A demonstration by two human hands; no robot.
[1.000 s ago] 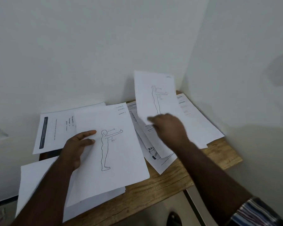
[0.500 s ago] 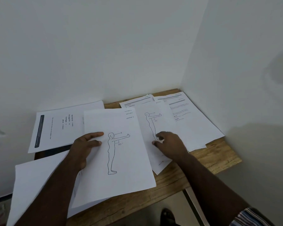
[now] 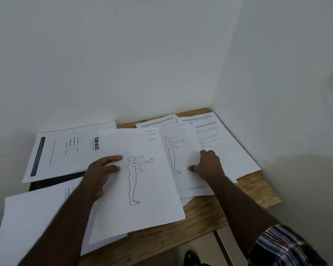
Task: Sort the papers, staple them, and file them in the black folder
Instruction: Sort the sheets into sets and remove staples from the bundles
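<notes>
Head view. Left hand (image 3: 102, 172): fingers laid nearly straight along the left edge of the large figure sheet (image 3: 142, 181), thumb hidden; whether the sheet is pinched from beneath cannot be told. Right hand (image 3: 208, 166): spread flat, pressing on the second figure sheet (image 3: 178, 150), gripping nothing.

Position of work items:
- Large figure sheet: front centre, tilted, overlapping blank sheets (image 3: 31, 223) at front left and overhanging the near edge of the wooden table (image 3: 254, 191).
- Second figure sheet: just right of the first, its left edge tucked under it, on top of the text pages (image 3: 217, 135) fanned toward the back right corner.
- Printed sheet with "blinkit" logo (image 3: 65, 150): back left, turned sideways, against the wall.
- Dark strip (image 3: 56, 180) showing between the logo sheet and the blank sheets: probably the black folder, mostly covered; not confirmed.
- Stapler: not visible.

Step in hand, as judged: sorting. Two like drawings side by side, likely being matched. Stapling and filing not yet begun.

Next move, as judged: bring the matching figure sheets together, square the edges, set apart from the text pages. Requires light downward pressure and a sliding pull so that only the top sheet shifts; loose pages beneath prone to dragging along or slipping off the table edge.
</notes>
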